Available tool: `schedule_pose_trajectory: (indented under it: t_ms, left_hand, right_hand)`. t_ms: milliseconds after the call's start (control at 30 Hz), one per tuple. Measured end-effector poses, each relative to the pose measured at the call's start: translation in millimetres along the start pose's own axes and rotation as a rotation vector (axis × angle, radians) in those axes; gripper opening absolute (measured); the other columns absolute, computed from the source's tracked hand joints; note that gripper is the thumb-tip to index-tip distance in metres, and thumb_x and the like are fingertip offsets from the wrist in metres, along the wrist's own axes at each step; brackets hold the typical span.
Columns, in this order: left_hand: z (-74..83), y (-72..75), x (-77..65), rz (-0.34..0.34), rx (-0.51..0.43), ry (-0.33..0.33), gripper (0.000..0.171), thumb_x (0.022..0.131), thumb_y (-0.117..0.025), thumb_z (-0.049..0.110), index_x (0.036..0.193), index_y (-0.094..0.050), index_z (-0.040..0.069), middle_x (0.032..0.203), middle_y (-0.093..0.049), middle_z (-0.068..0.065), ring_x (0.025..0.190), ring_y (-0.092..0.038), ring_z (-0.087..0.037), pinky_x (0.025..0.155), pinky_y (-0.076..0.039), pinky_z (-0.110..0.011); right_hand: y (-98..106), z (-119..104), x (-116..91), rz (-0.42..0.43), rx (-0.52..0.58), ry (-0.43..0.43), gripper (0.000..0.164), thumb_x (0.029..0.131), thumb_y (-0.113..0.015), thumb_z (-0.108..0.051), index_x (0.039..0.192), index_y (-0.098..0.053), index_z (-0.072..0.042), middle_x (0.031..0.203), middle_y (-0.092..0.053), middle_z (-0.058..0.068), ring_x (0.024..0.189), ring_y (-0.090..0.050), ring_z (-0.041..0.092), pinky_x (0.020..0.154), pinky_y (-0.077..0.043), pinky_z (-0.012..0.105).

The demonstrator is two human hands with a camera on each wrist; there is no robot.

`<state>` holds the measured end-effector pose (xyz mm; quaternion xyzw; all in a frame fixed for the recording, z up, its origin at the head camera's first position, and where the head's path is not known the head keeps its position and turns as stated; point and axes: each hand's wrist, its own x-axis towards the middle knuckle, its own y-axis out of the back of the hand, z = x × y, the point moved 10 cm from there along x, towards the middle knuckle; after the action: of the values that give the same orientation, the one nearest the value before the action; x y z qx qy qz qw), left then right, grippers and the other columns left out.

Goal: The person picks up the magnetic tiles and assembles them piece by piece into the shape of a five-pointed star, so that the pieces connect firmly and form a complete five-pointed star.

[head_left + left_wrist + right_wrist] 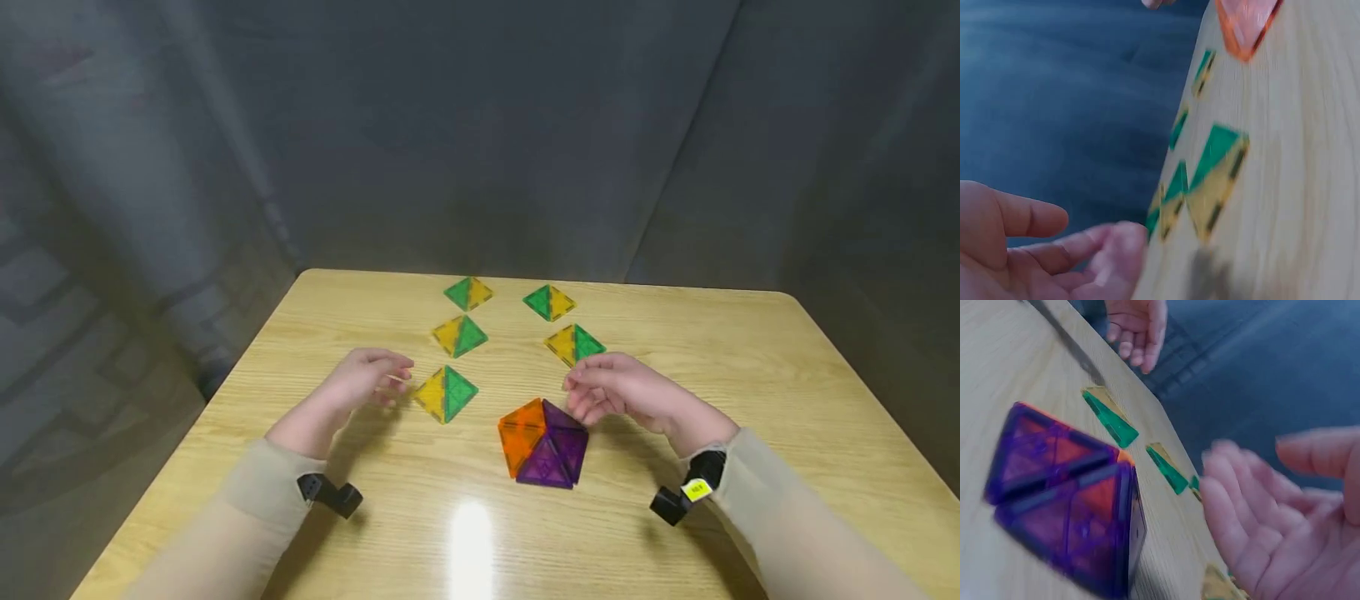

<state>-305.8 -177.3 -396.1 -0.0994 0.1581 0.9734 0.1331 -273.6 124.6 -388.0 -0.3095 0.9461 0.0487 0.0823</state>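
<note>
A pyramid-like form of translucent triangular tiles, orange (521, 433) on its left and purple (546, 464) on its right, stands on the table. Just right of it, in the head view, is my right hand (618, 386), fingers loosely bent and holding nothing. My left hand (367, 375) hovers at the left with relaxed fingers, also holding nothing. Beside its fingertips lies a flat yellow-and-green tile pair (446, 394). The right wrist view shows the purple side (1072, 506) close up, with a gap between it and my right hand (1272, 519).
More flat yellow-and-green pairs lie in two columns: one (460, 336) and another (468, 293) on the left, one (574, 343) and another (549, 302) on the right. A dark grey curtain (480, 142) hangs behind the wooden table (750, 375).
</note>
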Motion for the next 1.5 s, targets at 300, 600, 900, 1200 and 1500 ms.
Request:
schedule_pose_trajectory:
  t_ms: [300, 600, 900, 1200, 1500]
  left_hand:
    - [-26.2, 11.3, 1.1, -0.076, -0.208, 0.100, 0.049, 0.102, -0.042, 0.012, 0.136, -0.035, -0.023, 0.126, -0.054, -0.038, 0.106, -0.065, -0.035, 0.093, -0.054, -0.041]
    - [-31.9, 1.4, -4.4, -0.166, -0.353, 0.102, 0.053, 0.105, -0.032, 0.016, 0.139, -0.028, -0.024, 0.131, -0.046, -0.043, 0.118, -0.055, -0.046, 0.098, -0.049, -0.047]
    - [-36.4, 4.9, -1.9, -0.128, -0.384, 0.105, 0.053, 0.104, -0.032, 0.015, 0.139, -0.026, -0.024, 0.132, -0.045, -0.043, 0.117, -0.057, -0.044, 0.096, -0.051, -0.044]
    - [-36.4, 3.0, 2.1, -0.112, -0.350, 0.109, 0.054, 0.103, -0.033, 0.016, 0.139, -0.029, -0.024, 0.130, -0.048, -0.042, 0.112, -0.061, -0.042, 0.093, -0.053, -0.044]
    - [-38.0, 1.5, 0.3, -0.125, -0.353, 0.121, 0.059, 0.104, -0.036, 0.022, 0.139, -0.027, -0.024, 0.130, -0.049, -0.040, 0.113, -0.060, -0.043, 0.091, -0.054, -0.045]
  right_hand:
    - [-22, 11, 55, 0.077, 0.144, -0.102, 0.049, 0.104, -0.043, -0.013, 0.141, -0.034, 0.019, 0.132, -0.050, 0.038, 0.120, -0.053, 0.046, 0.104, -0.044, 0.048]
    - [-47, 17, 78, 0.075, 0.220, -0.154, 0.048, 0.102, -0.048, -0.011, 0.138, -0.036, 0.019, 0.130, -0.050, 0.040, 0.119, -0.054, 0.049, 0.103, -0.044, 0.050]
    - [-57, 22, 85, 0.065, 0.216, -0.176, 0.046, 0.102, -0.046, -0.011, 0.137, -0.038, 0.017, 0.130, -0.052, 0.037, 0.119, -0.055, 0.046, 0.101, -0.047, 0.047]
    - [-55, 24, 86, 0.112, 0.195, -0.181, 0.051, 0.101, -0.047, -0.013, 0.140, -0.034, 0.018, 0.131, -0.052, 0.037, 0.119, -0.055, 0.046, 0.100, -0.048, 0.047]
    - [-58, 24, 87, 0.102, 0.181, -0.166, 0.052, 0.102, -0.045, -0.015, 0.143, -0.033, 0.016, 0.134, -0.050, 0.035, 0.123, -0.052, 0.045, 0.103, -0.045, 0.049]
